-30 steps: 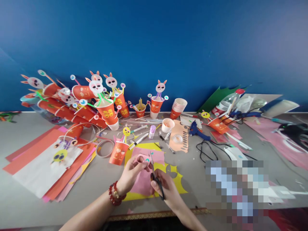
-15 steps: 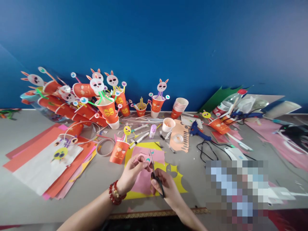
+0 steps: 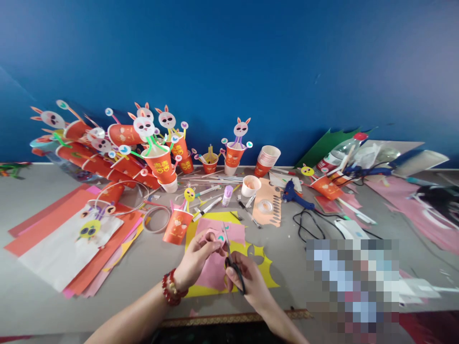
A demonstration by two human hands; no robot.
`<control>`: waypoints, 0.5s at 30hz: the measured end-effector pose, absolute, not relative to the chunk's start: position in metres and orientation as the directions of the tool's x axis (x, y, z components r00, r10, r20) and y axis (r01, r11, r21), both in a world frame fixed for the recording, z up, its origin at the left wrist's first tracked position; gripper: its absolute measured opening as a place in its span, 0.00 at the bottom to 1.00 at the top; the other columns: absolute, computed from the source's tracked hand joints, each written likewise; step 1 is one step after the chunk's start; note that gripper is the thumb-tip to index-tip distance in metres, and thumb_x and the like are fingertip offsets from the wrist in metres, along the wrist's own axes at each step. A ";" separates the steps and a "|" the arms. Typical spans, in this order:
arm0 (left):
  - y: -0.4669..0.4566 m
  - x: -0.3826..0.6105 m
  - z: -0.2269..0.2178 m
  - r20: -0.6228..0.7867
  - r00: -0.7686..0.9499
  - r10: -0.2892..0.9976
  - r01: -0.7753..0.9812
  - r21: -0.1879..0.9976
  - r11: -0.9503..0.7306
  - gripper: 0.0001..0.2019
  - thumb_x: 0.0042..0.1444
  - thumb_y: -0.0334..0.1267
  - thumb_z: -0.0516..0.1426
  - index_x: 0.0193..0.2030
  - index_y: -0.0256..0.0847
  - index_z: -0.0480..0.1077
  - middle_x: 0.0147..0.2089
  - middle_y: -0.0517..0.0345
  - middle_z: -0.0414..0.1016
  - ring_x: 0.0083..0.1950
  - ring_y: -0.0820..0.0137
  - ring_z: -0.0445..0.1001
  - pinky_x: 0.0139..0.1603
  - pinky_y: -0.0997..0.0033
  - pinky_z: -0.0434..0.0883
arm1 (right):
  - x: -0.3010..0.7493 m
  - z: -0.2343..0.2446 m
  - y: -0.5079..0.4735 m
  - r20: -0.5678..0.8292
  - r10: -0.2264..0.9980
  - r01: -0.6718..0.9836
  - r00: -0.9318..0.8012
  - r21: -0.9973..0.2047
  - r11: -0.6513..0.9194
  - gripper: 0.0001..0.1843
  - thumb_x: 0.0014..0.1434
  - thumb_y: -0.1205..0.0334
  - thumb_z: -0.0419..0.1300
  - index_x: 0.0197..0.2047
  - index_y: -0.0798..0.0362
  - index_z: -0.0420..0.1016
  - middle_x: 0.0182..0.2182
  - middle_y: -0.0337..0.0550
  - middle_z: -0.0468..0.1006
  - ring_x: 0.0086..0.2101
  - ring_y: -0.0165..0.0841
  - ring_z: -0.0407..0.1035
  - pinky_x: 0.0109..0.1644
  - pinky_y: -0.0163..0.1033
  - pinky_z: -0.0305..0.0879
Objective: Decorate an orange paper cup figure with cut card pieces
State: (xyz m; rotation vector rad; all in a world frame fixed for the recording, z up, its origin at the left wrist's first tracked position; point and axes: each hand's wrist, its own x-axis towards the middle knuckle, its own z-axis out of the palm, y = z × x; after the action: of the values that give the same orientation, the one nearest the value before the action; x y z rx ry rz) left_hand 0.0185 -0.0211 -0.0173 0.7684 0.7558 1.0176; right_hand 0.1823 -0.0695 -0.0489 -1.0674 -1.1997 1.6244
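Observation:
My left hand [image 3: 195, 260] pinches a small pink paper piece [image 3: 212, 235] with a teal dot on it, just above the table. My right hand [image 3: 247, 279] is closed through the black handles of a pair of scissors [image 3: 231, 260], whose blades point up at the pink piece. Below both hands lie a pink sheet [image 3: 215, 267] and a yellow sheet [image 3: 265, 270] with shapes cut out. An orange paper cup [image 3: 177, 225] with a yellow face on a stick stands just left of my left hand.
Finished orange cups with paper rabbit faces [image 3: 158, 160] crowd the back left. Stacked red, white and pink sheets [image 3: 60, 243] lie at the left. A blue glue gun [image 3: 294, 193] with black cord, a stack of cups [image 3: 267, 160], pens and tape [image 3: 264, 206] lie in the middle.
My hands have hardly moved; the view has shifted slightly.

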 end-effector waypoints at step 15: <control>-0.021 0.018 -0.012 -0.180 0.343 0.922 -0.461 0.823 0.332 0.11 0.53 0.36 0.64 0.26 0.39 0.66 0.30 0.58 0.76 0.33 0.69 0.75 0.40 0.70 0.69 | 0.185 -0.052 -0.070 -0.168 0.940 -0.125 -0.298 -0.969 -0.213 0.29 0.53 0.33 0.65 0.28 0.50 0.61 0.16 0.31 0.68 0.17 0.26 0.63 0.23 0.31 0.56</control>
State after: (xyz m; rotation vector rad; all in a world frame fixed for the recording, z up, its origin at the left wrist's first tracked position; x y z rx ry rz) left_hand 0.0179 -0.0205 -0.0120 0.7525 0.7343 1.0177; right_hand 0.1853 -0.0704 -0.0517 -1.0788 -1.1976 1.6385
